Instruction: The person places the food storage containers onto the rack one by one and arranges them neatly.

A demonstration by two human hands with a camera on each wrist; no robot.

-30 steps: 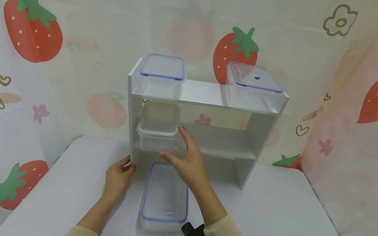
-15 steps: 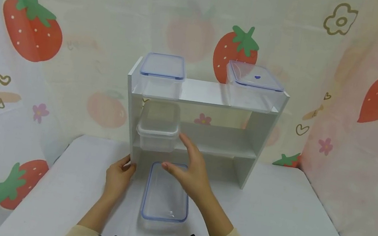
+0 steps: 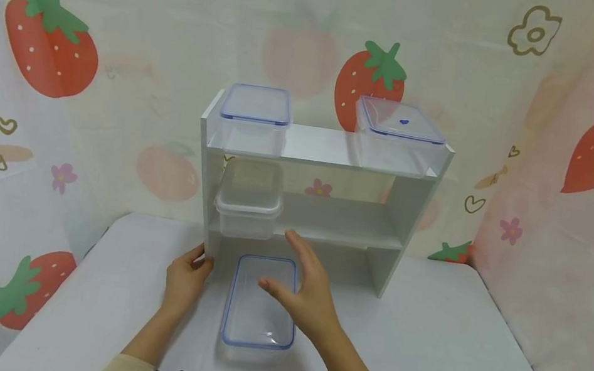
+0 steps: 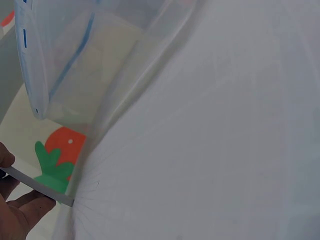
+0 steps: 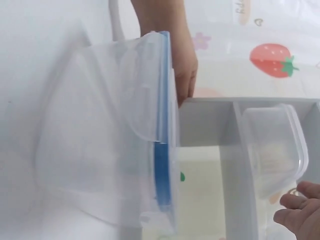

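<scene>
My left hand (image 3: pixel 185 279) pinches the lower front edge of the left side panel of a white shelf (image 3: pixel 343 220); in the left wrist view the panel lies between thumb and fingers. With fingers spread and holding nothing, my right hand (image 3: pixel 312 297) hovers near the right rim of a clear food container (image 3: pixel 260 304) with a blue-edged lid, which stands on the table before the shelf. A smaller food container with a whitish lid (image 3: pixel 248 201) sits at the left of the middle shelf, its front apart from my right fingers.
On the top board stand two clear food containers with blue-edged lids, one at the left (image 3: pixel 255 119) and a larger one at the right (image 3: pixel 397 136). A white cloth covers the table (image 3: pixel 421 355). Strawberry-print curtains (image 3: pixel 108 152) hang behind and at the sides.
My right hand has drawn back from the whitish-lidded container, toward me and slightly right, fingers still spread. The left hand keeps its grip on the side panel. The containers look unmoved.
</scene>
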